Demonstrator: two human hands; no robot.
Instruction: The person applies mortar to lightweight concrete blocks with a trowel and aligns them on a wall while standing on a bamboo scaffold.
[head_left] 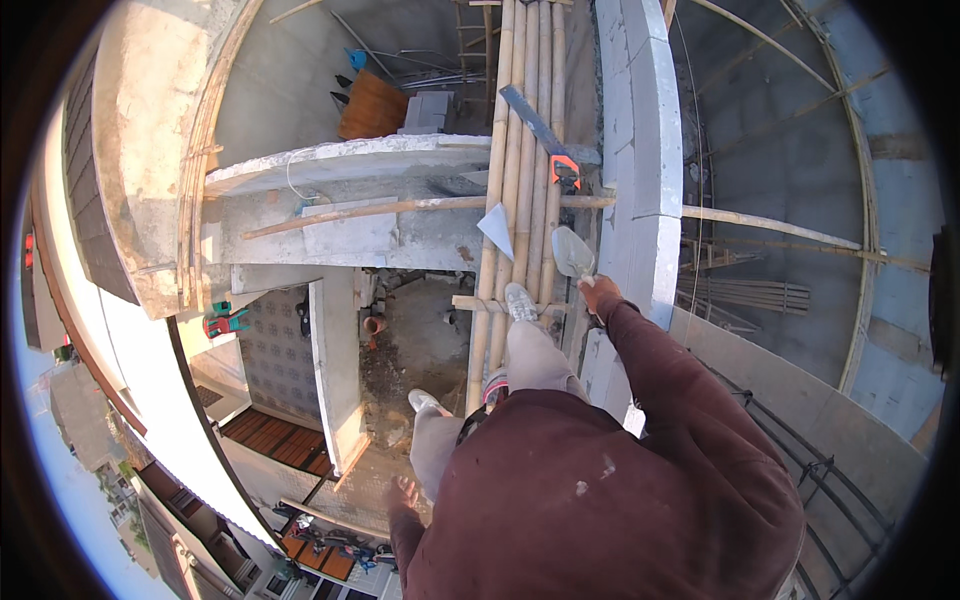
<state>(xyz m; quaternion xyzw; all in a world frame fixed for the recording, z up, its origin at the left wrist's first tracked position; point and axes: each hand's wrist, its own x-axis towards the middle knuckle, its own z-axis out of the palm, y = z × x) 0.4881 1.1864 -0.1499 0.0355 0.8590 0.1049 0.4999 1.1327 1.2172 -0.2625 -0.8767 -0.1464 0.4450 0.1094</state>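
Observation:
My right hand [598,292] is closed round the handle of a trowel [572,252]. The trowel's pale, mortar-smeared blade points away from me, between the bamboo poles [518,150] and the top of a light block wall [650,190]. Low beside my left leg hangs my left hand [402,492], its fingers slightly apart and holding nothing. On the poles, beyond the trowel, lies a handsaw [540,130] with an orange and black handle. A white triangular offcut [496,231] rests on the poles left of the trowel blade.
My shoe [520,302] stands on the lashed bamboo platform, high above a rubble-strewn floor [415,330]. A bamboo crosspiece [370,212] runs left over a concrete beam [350,165]. Rebar [820,470] juts out at right. A brown board [372,107] and pale blocks [428,110] sit below.

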